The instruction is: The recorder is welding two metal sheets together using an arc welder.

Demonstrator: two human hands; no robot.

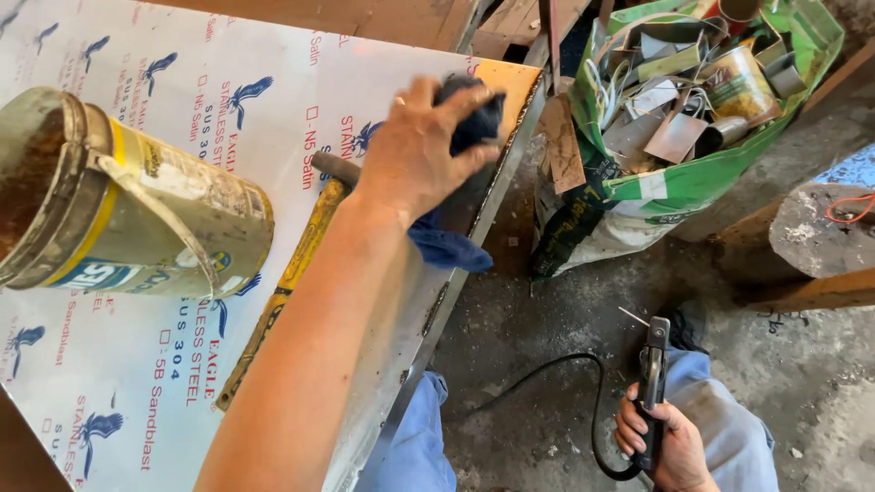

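Left hand (415, 150) is pressing a dark blue rag (456, 182) against the edge of a film-covered steel sheet (109, 383) (white film, red and blue print). Right hand (658, 439) is gripping a black electrode holder (653, 387) low over the floor. Dented yellow-banded bucket (118, 205) is lying on the sheet; green sack of metal scraps (693, 173) is standing nearby.

Your left hand (415, 150) covers most of the dark blue rag (456, 182), and your forearm hides the middle of the yellow-handled hammer (290, 273). The bucket (118, 205) is cut off at the frame's left edge, so you can't tell what's inside. Your right hand (661, 446) hides the electrode holder's (653, 364) grip; its rod is too thin to make out.
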